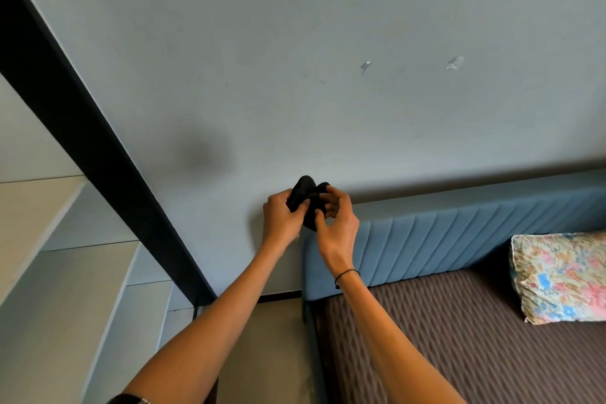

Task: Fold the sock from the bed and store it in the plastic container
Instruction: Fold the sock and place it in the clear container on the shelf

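**Mid-fold on a black sock, held up in the air in front of the wall**

So both hands are up at arm's length with the black sock (307, 198) bunched between them, out past the far-left corner of the bed (459, 338), in front of the pale wall (295, 43). The left hand (282, 216) is wrapped around the left side of the bundle, fingers curled in on it. The right hand (337, 223) is pinching the right side with thumb and fingertips, other fingers loosely bent. Neither hand is empty; both are grasping the sock.

Looks to me like the fold or roll is underway but not finished, since the fabric still bulges in two lumps at the top. No plastic container anywhere in view, so stowing comes later.

Tips for this bit, just my take: keep the left hand as the anchor and let the right do the tucking, so the bundle doesn't spring open. Folding in mid-air is fiddly; dropping down to the brown quilted bed surface near the floral pillow (560, 275) would give something flat to press against. Squeeze it snug before letting go with either hand.
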